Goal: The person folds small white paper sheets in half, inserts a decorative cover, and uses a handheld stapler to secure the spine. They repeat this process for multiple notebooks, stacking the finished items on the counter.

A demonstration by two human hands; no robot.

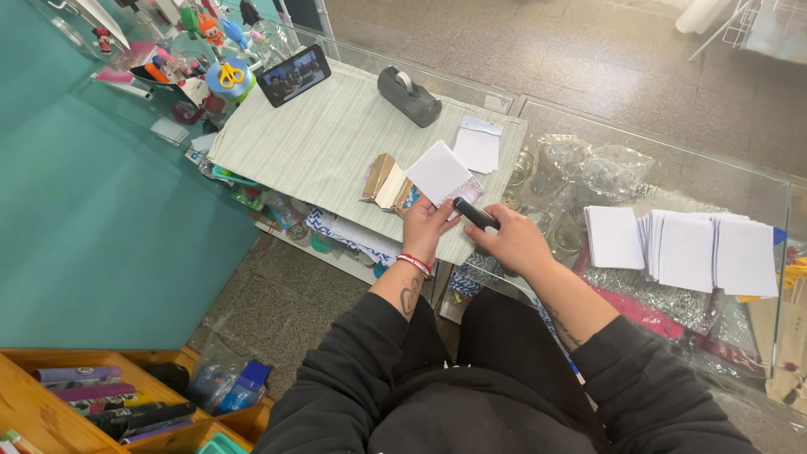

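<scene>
The left hand point(427, 225) pinches a white card point(438, 172) flat against the striped mat point(319, 143), steadying it, while the right hand point(514, 244) grips a black marker point(476, 213) angled toward the card's edge.

Tape dispenser point(408, 95), phone point(292, 75), scissors point(230, 75)

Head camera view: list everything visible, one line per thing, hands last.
white card: one, white, in left hand over the mat
black tool: one, black, in right hand
mat: one, pale green, on glass counter
tape dispenser: one, dark grey, mat's far edge
phone: one, black, propped at mat's far corner
paper stacks: several, white, right on the glass
scissors: one, yellow handles, far left
left hand: holds card
right hand: grips tool
</scene>
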